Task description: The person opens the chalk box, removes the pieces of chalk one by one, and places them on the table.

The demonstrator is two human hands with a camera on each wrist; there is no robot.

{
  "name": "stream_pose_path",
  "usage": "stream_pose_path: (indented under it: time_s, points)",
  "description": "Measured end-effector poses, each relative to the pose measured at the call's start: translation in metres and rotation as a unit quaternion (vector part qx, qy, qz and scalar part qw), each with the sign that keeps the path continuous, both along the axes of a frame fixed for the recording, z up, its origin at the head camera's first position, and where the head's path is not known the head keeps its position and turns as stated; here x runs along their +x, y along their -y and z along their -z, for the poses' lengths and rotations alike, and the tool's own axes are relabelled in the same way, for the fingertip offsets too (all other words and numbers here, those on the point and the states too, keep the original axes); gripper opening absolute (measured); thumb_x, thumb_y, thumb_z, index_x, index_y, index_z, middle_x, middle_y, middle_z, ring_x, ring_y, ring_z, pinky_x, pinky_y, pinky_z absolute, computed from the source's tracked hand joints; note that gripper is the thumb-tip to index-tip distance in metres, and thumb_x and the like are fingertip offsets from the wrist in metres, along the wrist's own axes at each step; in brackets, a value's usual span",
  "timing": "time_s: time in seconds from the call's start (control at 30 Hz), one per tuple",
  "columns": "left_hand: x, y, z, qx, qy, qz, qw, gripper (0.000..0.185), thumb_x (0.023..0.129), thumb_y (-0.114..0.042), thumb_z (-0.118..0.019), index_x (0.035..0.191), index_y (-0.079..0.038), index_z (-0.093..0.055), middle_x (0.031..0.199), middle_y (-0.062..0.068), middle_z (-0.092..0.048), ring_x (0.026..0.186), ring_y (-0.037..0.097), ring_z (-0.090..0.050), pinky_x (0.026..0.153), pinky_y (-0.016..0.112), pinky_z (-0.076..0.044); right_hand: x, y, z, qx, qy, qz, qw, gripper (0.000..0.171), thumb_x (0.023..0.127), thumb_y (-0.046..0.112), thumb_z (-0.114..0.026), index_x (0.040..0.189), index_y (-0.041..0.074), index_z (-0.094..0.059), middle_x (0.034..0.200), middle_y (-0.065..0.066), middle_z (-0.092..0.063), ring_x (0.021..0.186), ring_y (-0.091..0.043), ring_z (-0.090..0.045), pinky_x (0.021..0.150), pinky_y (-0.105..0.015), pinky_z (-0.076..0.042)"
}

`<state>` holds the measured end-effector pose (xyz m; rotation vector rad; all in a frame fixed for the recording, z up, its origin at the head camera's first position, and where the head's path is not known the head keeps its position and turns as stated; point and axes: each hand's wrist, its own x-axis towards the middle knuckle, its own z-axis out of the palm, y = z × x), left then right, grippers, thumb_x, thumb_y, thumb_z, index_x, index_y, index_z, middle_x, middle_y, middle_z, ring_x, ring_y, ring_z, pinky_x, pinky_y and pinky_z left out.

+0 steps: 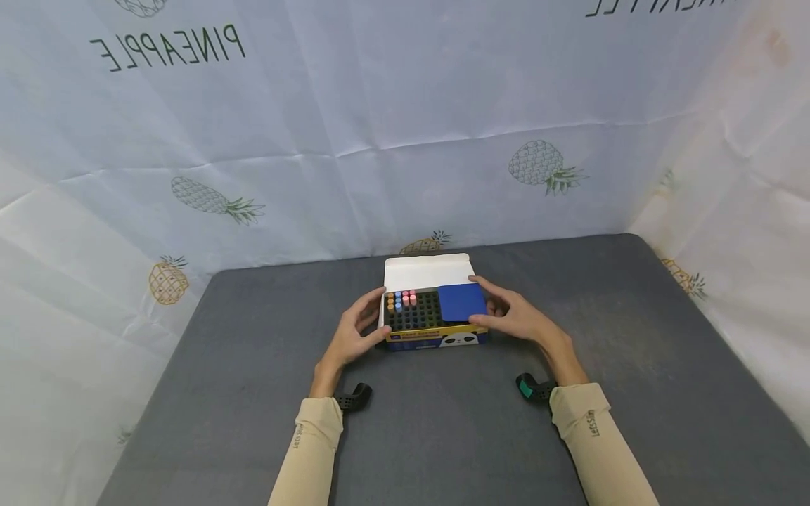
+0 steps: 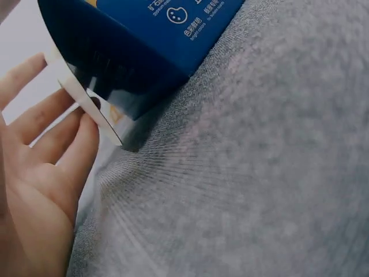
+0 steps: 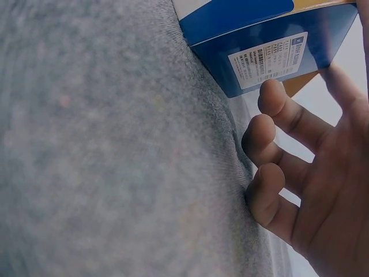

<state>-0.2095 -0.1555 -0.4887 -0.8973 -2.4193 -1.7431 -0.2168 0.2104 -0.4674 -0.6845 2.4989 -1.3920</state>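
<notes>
A blue and yellow cardboard box (image 1: 414,339) with a panda face on its front lies on the table, its white-lined lid (image 1: 429,273) raised at the back. Inside, a black holder (image 1: 420,320) full of round holes carries orange, blue and pink sticks (image 1: 406,298) that look like chalk, at the left. A blue flap (image 1: 462,302) covers the right part. My left hand (image 1: 349,339) holds the left end, thumb at the front corner; its fingers touch a white end flap (image 2: 86,104) standing outward. My right hand (image 1: 515,314) spans the labelled right end, thumb in front, index finger behind.
The box stands on a grey cloth-covered table (image 1: 266,393), close to its back edge. Behind and at both sides hangs a white pineapple-print curtain (image 1: 380,91). A black band (image 1: 354,398) is on the left wrist, and another black band (image 1: 536,388) on the right.
</notes>
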Motion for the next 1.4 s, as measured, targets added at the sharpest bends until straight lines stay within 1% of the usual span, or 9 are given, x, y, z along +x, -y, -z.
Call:
stream_pose_path:
  time_s: [0.2,0.3,0.5,0.73,0.87,1.07,1.2,1.33,1.4]
  points:
    - [0.0,-0.007,0.002,-0.003,0.003,0.005,1.0,0.083,0.09,-0.025,-0.08,0.159,-0.011,-0.036,0.156,0.021,-0.045,0.142,0.042,-0.047,0.114,0.06,-0.043,0.002,-0.001,-0.002,0.005,0.002,0.008,1.0,0.08,0.096,0.027,-0.073,0.163,0.021,-0.029,0.081,-0.005,-0.052,0.061,-0.01,-0.042,0.058,-0.027,-0.041]
    - [0.0,-0.009,0.002,-0.008,0.012,0.0,0.9999,0.086,0.088,-0.023,-0.081,0.16,-0.015,-0.035,0.158,0.019,-0.043,0.144,0.04,-0.046,0.113,0.062,-0.044,0.002,0.0,-0.002,0.013,-0.005,0.008,1.0,0.081,0.097,0.03,-0.072,0.164,0.022,-0.028,0.082,-0.004,-0.052,0.061,-0.009,-0.042,0.058,-0.027,-0.04]
    - [0.003,-0.009,0.003,-0.003,0.031,-0.003,0.9995,0.086,0.086,-0.01,-0.079,0.16,-0.013,-0.035,0.161,0.02,-0.041,0.147,0.042,-0.043,0.114,0.065,-0.042,0.002,0.001,0.0,0.032,-0.01,0.01,0.999,0.081,0.097,0.03,-0.073,0.164,0.022,-0.028,0.083,-0.004,-0.055,0.061,-0.01,-0.045,0.058,-0.027,-0.043]
    - [0.004,-0.009,0.005,-0.015,0.026,-0.01,0.9995,0.083,0.088,-0.017,-0.08,0.159,-0.017,-0.037,0.157,0.018,-0.045,0.143,0.04,-0.047,0.114,0.062,-0.044,0.005,0.0,-0.003,0.057,-0.039,0.016,0.997,0.08,0.094,0.034,-0.075,0.161,0.021,-0.035,0.091,-0.004,-0.059,0.066,-0.012,-0.051,0.061,-0.029,-0.046]
    - [0.003,-0.008,0.006,-0.014,0.024,-0.016,0.9995,0.081,0.089,-0.018,-0.079,0.158,-0.019,-0.038,0.154,0.018,-0.047,0.142,0.04,-0.048,0.114,0.062,-0.043,0.006,0.0,-0.008,0.067,-0.061,0.024,0.996,0.079,0.093,0.036,-0.076,0.159,0.019,-0.038,0.101,-0.007,-0.06,0.076,-0.015,-0.054,0.07,-0.033,-0.048]
    - [0.0,-0.008,0.005,-0.016,0.021,-0.016,0.9995,0.081,0.089,-0.017,-0.079,0.158,-0.02,-0.038,0.154,0.017,-0.048,0.142,0.038,-0.047,0.115,0.062,-0.042,0.009,-0.001,-0.016,0.079,-0.09,0.058,0.991,0.075,0.089,0.037,-0.079,0.154,0.018,-0.047,0.126,-0.016,-0.056,0.108,-0.028,-0.059,0.088,-0.046,-0.052]
    - [0.0,-0.008,0.006,-0.016,0.021,-0.015,0.9995,0.081,0.089,-0.019,-0.079,0.158,-0.019,-0.038,0.154,0.018,-0.048,0.142,0.04,-0.048,0.114,0.063,-0.043,0.012,-0.001,-0.022,0.073,-0.104,0.059,0.99,0.071,0.088,0.036,-0.081,0.15,0.019,-0.052,0.132,-0.017,-0.052,0.121,-0.035,-0.054,0.093,-0.053,-0.05]
    - [0.001,-0.008,0.005,-0.013,0.024,-0.017,0.9995,0.081,0.088,-0.018,-0.079,0.158,-0.019,-0.038,0.153,0.019,-0.048,0.141,0.04,-0.048,0.114,0.063,-0.042,0.014,0.001,-0.031,0.064,-0.121,0.051,0.989,0.071,0.086,0.035,-0.083,0.149,0.019,-0.054,0.135,-0.016,-0.051,0.127,-0.036,-0.052,0.094,-0.057,-0.048]
    - [0.001,-0.009,0.005,-0.012,0.025,-0.018,0.9995,0.081,0.088,-0.017,-0.08,0.158,-0.018,-0.039,0.153,0.019,-0.049,0.141,0.04,-0.048,0.114,0.064,-0.042,0.014,0.004,-0.038,0.068,-0.12,0.043,0.99,0.073,0.085,0.036,-0.083,0.15,0.019,-0.052,0.137,-0.014,-0.051,0.13,-0.036,-0.049,0.097,-0.06,-0.047]
